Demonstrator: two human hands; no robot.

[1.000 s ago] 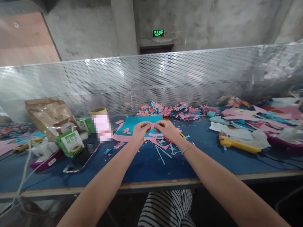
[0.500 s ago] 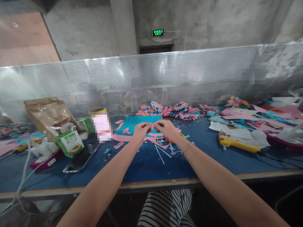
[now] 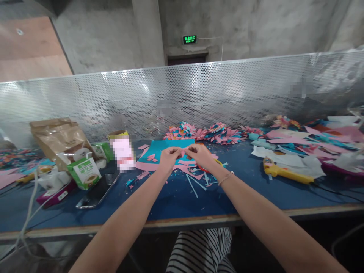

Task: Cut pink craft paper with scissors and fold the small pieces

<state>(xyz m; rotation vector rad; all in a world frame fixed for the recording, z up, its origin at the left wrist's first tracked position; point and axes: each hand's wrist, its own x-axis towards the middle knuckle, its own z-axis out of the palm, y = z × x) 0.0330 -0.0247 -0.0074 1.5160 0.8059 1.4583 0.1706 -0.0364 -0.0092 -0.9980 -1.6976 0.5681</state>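
Observation:
My left hand [image 3: 170, 156] and my right hand [image 3: 199, 153] meet fingertip to fingertip above the table. Between them they pinch a small pink piece [image 3: 183, 152], felt or paper by its look, mostly covered by the fingers. Under the hands lies a blue sheet [image 3: 170, 143] over a pink sheet [image 3: 143, 165], with small pink cut pieces [image 3: 151, 157] on top. Thin pale blue strips [image 3: 192, 185] and scraps are strewn in front. Red and yellow handles, perhaps scissors [image 3: 202, 169], show partly beneath my right wrist.
Pink and blue fringed bundles [image 3: 218, 132] line the back, before a perforated metal screen [image 3: 227, 87]. A yellow glue gun [image 3: 287, 175] lies right. To the left are a phone [image 3: 96, 191], a green-white carton [image 3: 84, 172], a brown bag [image 3: 59, 140] and a tape roll [image 3: 118, 133].
Both hands stay almost in place, still pinching the pink piece; the fingers shift only slightly. Nothing else on the table has visibly moved.

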